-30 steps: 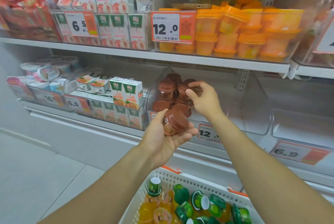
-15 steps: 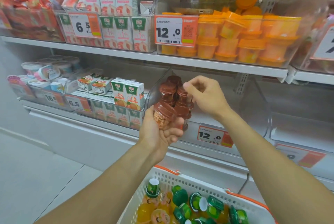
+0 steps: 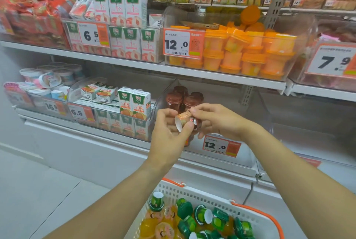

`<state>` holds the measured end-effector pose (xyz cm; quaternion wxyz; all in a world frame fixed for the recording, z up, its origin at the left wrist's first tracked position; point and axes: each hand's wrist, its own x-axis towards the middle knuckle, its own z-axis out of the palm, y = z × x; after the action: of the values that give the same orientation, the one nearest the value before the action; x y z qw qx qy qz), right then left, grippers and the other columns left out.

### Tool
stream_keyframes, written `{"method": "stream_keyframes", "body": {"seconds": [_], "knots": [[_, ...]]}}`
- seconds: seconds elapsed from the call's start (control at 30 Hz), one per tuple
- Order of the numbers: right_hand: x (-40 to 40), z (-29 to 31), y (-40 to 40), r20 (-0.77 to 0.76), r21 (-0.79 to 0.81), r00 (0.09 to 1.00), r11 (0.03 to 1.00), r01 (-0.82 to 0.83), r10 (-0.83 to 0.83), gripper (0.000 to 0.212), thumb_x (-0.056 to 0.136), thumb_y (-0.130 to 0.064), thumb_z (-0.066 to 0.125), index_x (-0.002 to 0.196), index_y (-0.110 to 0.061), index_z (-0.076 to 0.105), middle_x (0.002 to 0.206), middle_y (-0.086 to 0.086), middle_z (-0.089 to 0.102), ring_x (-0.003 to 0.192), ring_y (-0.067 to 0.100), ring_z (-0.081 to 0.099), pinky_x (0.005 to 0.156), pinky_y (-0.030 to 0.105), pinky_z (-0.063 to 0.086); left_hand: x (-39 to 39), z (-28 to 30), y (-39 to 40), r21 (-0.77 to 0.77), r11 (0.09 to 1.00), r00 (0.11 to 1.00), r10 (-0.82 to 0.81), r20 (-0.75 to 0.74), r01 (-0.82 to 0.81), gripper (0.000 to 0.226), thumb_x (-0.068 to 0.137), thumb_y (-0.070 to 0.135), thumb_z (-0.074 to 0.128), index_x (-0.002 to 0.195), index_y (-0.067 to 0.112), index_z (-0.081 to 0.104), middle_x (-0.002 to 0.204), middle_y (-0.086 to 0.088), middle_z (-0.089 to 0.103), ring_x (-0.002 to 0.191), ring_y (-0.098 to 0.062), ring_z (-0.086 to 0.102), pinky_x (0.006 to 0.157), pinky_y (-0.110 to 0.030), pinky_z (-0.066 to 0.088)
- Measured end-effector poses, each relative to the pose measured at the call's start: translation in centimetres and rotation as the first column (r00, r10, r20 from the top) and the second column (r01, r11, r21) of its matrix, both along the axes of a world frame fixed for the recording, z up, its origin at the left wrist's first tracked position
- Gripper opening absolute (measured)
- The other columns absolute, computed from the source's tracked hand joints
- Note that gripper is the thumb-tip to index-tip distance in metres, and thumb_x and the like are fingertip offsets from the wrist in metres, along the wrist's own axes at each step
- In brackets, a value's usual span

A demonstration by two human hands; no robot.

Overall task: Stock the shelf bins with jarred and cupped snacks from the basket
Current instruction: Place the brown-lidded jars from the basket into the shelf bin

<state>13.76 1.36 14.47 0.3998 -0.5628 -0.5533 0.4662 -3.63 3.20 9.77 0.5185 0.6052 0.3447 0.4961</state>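
Both hands (image 3: 194,123) hold jar (image 3: 184,121) before bin's front edge (image 3: 221,154).

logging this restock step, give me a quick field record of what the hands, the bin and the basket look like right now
left hand: grips the brown-lidded cup, tilted on its side
right hand: fingertips on the same cup
position: cup held in front of the clear bin, not yet set down
bin contents: brown-lidded jars clustered at its left; the rest looks bare
bin price tag: 12.0
basket: white with orange handles, holds green-lidded cups and yellow-orange ones
shelf above: orange cups, tagged 12.0
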Motion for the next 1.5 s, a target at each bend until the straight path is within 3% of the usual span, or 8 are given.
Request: {"method": "stream_keyframes", "body": {"seconds": [0.1, 0.23, 0.6, 0.73, 0.9, 1.03, 1.3, 1.5], "knots": [[0.0, -0.4, -0.2, -0.106, 0.071, 0.992, 0.994, 0.079, -0.071, 0.039, 0.084, -0.023, 0.075, 0.113, 0.001, 0.064, 0.099, 0.022, 0.069, 0.088, 0.029, 0.068, 0.091, 0.046, 0.058, 0.3, 0.1, -0.2, 0.015, 1.000, 0.999, 0.006, 0.035, -0.007, 0.040, 0.084, 0.002, 0.076, 0.108, 0.015, 0.047, 0.092, -0.003, 0.068, 0.067, -0.004, 0.070, 0.058, -0.016, 0.052], [-0.6, -0.7, 0.7, -0.175, 0.187, 0.971, 0.963, 0.196, -0.163, 0.047, 0.068, -0.029, 0.084, 0.105, -0.005, 0.069, 0.104, 0.018, 0.072, 0.091, 0.025, 0.069, 0.087, 0.045, 0.055, 0.3, 0.4, -0.2, 0.137, 0.986, 0.987, 0.113, -0.119, -0.096, 0.039, 0.081, 0.007, 0.079, 0.105, 0.011, 0.048, 0.088, 0.003, 0.066, 0.068, 0.011, 0.064, 0.054, -0.007, 0.046], [-1.0, -1.6, 3.5, -0.060, 0.243, 0.993, 0.963, 0.114, -0.102, 0.026, 0.090, -0.010, 0.071, 0.114, -0.020, 0.072, 0.107, 0.009, 0.071, 0.095, 0.017, 0.066, 0.081, 0.029, 0.054, -1.4, -1.6, 3.5, 0.164, 0.983, 0.984, 0.102, -0.147, -0.077, 0.023, 0.097, 0.022, 0.062, 0.117, 0.033, 0.057, 0.105, 0.012, 0.070, 0.092, 0.000, 0.067, 0.083, -0.024, 0.055], [-1.4, -2.1, 3.9, 0.011, 0.240, 0.998, 0.969, 0.051, -0.055, 0.028, 0.092, -0.013, 0.069, 0.116, -0.026, 0.070, 0.107, 0.002, 0.072, 0.090, 0.010, 0.067, 0.075, 0.024, 0.054, -1.8, -2.4, 4.6, 0.247, 0.967, 0.959, 0.125, -0.253, -0.060, 0.029, 0.104, 0.029, 0.050, 0.132, 0.027, 0.058, 0.112, 0.008, 0.068, 0.082, -0.003, 0.068, 0.072, -0.014, 0.051], [-2.3, -3.1, 5.1, 0.153, 0.418, 0.937, 0.879, 0.228, -0.315, 0.011, 0.090, -0.017, 0.072, 0.100, -0.021, 0.075, 0.096, -0.002, 0.074, 0.085, 0.010, 0.067, 0.079, 0.021, 0.052, -1.7, -3.5, 5.4, 0.277, 0.958, 0.884, 0.194, -0.426, -0.076, 0.046, 0.103, 0.027, 0.048, 0.148, 0.026, 0.043, 0.133, 0.001, 0.051, 0.108, -0.025, 0.063, 0.097, -0.045, 0.052], [-3.4, -5.0, 6.2, 0.199, 0.500, 0.833, 0.784, 0.367, -0.516, 0.005, 0.087, -0.021, 0.074, 0.089, -0.026, 0.075, 0.089, -0.006, 0.074, 0.078, 0.010, 0.063, 0.069, 0.009, 0.048, -1.2, -3.7, 5.0, 0.213, 0.977, 0.861, 0.110, -0.497, -0.002, 0.065, 0.096, 0.007, 0.050, 0.155, 0.024, 0.028, 0.145, 0.013, 0.041, 0.126, -0.020, 0.053, 0.107, -0.032, 0.043], [-4.9, -5.9, 7.1, 0.135, 0.586, 0.811, 0.707, 0.397, -0.569, 0.005, 0.085, -0.020, 0.076, 0.088, -0.023, 0.078, 0.090, -0.014, 0.068, 0.076, 0.005, 0.066, 0.070, 0.007, 0.048, -1.1, -4.1, 5.6, 0.173, 0.979, 0.848, 0.180, -0.498, -0.107, 0.068, 0.091, 0.004, 0.050, 0.153, 0.021, 0.029, 0.149, 0.002, 0.045, 0.119, -0.026, 0.059, 0.104, -0.045, 0.047], [-5.3, -6.6, 7.7, 0.183, 0.635, 0.803, 0.692, 0.343, -0.567, 0.010, 0.089, -0.018, 0.072, 0.096, -0.021, 0.078, 0.096, -0.011, 0.065, 0.078, 0.010, 0.065, 0.077, 0.018, 0.053, -1.6, -4.2, 5.5, 0.216, 0.949, 0.827, 0.308, -0.470, -0.231, 0.042, 0.088, 0.005, 0.059, 0.128, 0.015, 0.049, 0.128, -0.001, 0.051, 0.101, -0.026, 0.062, 0.091, -0.043, 0.053]]}}
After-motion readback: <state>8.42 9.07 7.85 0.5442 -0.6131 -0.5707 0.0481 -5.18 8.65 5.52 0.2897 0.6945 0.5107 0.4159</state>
